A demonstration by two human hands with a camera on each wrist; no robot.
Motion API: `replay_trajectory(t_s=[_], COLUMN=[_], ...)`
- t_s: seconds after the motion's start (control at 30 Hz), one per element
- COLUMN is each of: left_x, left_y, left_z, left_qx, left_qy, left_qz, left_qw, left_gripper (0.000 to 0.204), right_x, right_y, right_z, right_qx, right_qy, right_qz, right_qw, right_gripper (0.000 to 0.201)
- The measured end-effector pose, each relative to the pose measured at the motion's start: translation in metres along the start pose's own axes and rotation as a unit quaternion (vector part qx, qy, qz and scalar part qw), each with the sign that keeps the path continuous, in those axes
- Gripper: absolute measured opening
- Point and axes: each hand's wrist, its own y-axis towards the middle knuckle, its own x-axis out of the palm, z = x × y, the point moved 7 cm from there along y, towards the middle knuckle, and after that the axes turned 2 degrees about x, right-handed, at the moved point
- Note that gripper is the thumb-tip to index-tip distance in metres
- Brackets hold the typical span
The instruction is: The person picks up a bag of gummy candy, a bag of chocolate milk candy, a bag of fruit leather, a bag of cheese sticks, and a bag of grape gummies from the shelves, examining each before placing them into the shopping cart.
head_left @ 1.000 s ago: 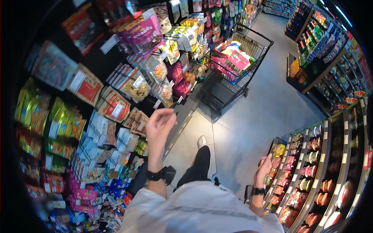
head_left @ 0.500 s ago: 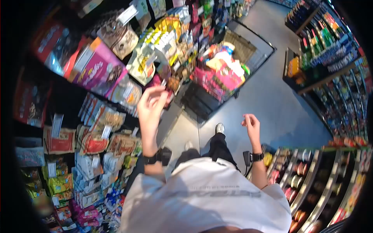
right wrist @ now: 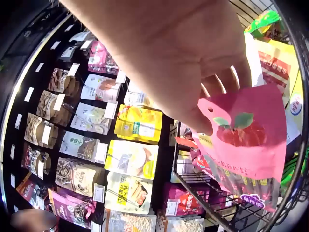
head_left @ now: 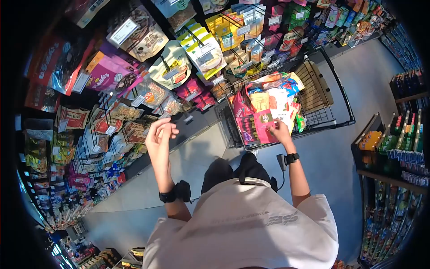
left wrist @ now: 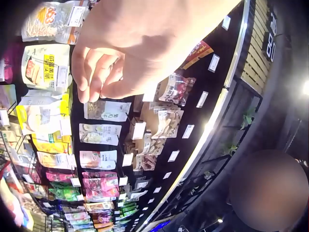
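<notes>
Head view shows the right hand [head_left: 281, 132] over the cart [head_left: 319, 117], thumb and fingers pinching a pink pouch [head_left: 263, 123] by its upper edge, near the hang hole [right wrist: 210, 109]. The pouch spreads below those fingers, above the other packages [head_left: 277, 96]; a grip that high probably serves to leave its printed front uncovered. Away to the other side, the left hand [head_left: 159, 139] has loosely bent fingers around nothing. Past its fingertips, display pouches [head_left: 170, 67] hang face out, presumably so each label reads easily.
</notes>
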Motion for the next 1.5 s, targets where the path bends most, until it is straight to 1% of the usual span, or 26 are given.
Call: replay_trajectory(t_s=[0.07,0.13,0.2,0.27,0.33,0.4,0.43,0.53,0.57,0.6,0.63,0.7,0.73,0.8,0.83,0.9,0.97,1.0,1.07,1.1,1.13,1.2,1.27,1.33,1.4,1.5], left_x=[0.007,0.008,0.002,-0.01,-0.016,-0.024,-0.029,-0.037,-0.04,-0.041,-0.044,-0.048,-0.049,-0.038,-0.03,-0.01,0.004,0.011,0.023,0.029,0.033,0.042,0.029,0.021,0.009,0.005], left_y=[-0.007,-0.015,-0.02,-0.024,-0.029,-0.033,-0.037,-0.051,-0.055,-0.059,-0.062,-0.065,-0.064,-0.068,-0.072,-0.085,-0.095,-0.099,-0.109,-0.113,-0.114,-0.119,-0.119,-0.122,-0.115,-0.116], left_z=[0.003,0.007,0.005,-0.001,-0.003,-0.005,-0.007,-0.001,-0.002,-0.002,-0.006,-0.021,-0.038,-0.058,-0.069,-0.066,-0.053,-0.048,-0.05,-0.059,-0.059,-0.098,-0.09,-0.096,-0.086,-0.078], left_qx=[-0.007,0.006,-0.003,-0.011,-0.017,-0.014,-0.015,-0.008,-0.004,-0.007,-0.01,0.003,0.0,-0.013,-0.01,0.023,0.115,0.099,0.117,0.08,0.097,-0.079,0.0,-0.107,-0.036,-0.043], left_qy=[0.022,0.04,0.054,0.048,0.05,0.053,0.055,0.037,0.04,0.041,0.038,-0.009,-0.019,-0.016,-0.039,0.056,0.126,0.164,0.194,0.162,0.124,0.074,0.075,0.004,-0.024,-0.031], left_qz=[0.009,0.025,0.052,0.071,0.084,0.088,0.094,0.106,0.089,0.069,0.048,-0.019,-0.05,-0.084,-0.11,-0.141,-0.15,-0.167,-0.184,-0.215,-0.221,-0.332,-0.193,-0.138,-0.048,-0.008], left_qw=[1.0,0.999,0.997,0.996,0.995,0.995,0.994,0.994,0.995,0.997,0.998,1.0,0.999,0.996,0.993,0.988,0.974,0.967,0.956,0.96,0.962,0.937,0.978,0.985,0.998,0.999], left_gripper=[0.024,0.024,0.025,0.025,0.025,0.026,0.026,0.025,0.025,0.025,0.027,0.028,0.027,0.026,0.029,0.052,0.079,0.092,0.095,0.094,0.076,0.049,0.03,0.021,0.022,0.019], right_x=[0.008,0.001,-0.017,-0.033,-0.009,0.002,-0.003,-0.005,-0.004,-0.012,-0.015,-0.026,-0.026,-0.019,-0.014,-0.003,0.004,0.009,0.016,0.019,0.021,0.025,0.031,0.039,0.059,0.101], right_y=[0.006,0.007,0.005,0.002,0.017,0.01,0.006,0.005,0.007,-0.003,-0.006,-0.039,-0.051,-0.077,-0.096,-0.124,-0.143,-0.154,-0.172,-0.175,-0.176,-0.177,-0.157,-0.138,-0.127,-0.14], right_z=[0.001,-0.006,-0.014,-0.026,0.016,0.009,0.0,-0.007,-0.011,-0.038,-0.048,-0.113,-0.14,-0.175,-0.2,-0.23,-0.243,-0.253,-0.267,-0.265,-0.266,-0.271,-0.26,-0.238,-0.214,-0.2], right_qx=[-0.082,-0.032,-0.113,-0.16,-0.021,-0.05,-0.053,-0.08,-0.081,-0.081,-0.181,-0.253,-0.183,-0.262,-0.256,-0.269,-0.279,-0.283,-0.291,-0.28,-0.257,-0.213,-0.209,-0.182,-0.136,-0.136], right_qy=[0.033,-0.086,0.004,-0.046,0.101,0.026,-0.061,-0.068,-0.052,-0.08,-0.077,-0.117,-0.145,-0.118,-0.138,-0.142,-0.127,-0.115,-0.091,-0.068,-0.061,-0.047,0.087,0.146,0.112,0.116], right_qz=[0.001,0.024,0.144,0.202,0.031,-0.015,0.01,0.064,0.018,0.034,0.084,0.114,0.042,0.015,-0.011,-0.053,-0.08,-0.102,-0.146,-0.157,-0.16,-0.166,-0.12,-0.094,-0.166,-0.364], right_qw=[0.996,0.995,0.983,0.965,0.994,0.998,0.997,0.992,0.995,0.993,0.977,0.954,0.971,0.958,0.957,0.951,0.948,0.947,0.941,0.945,0.951,0.962,0.967,0.968,0.97,0.914], right_gripper=[0.041,0.037,0.033,0.035,0.037,0.036,0.033,0.031,0.03,0.029,0.027,0.027,0.024,0.017,0.016,0.015,0.017,0.018,0.02,0.022,0.023,0.024,0.045,0.057,0.055,0.053])
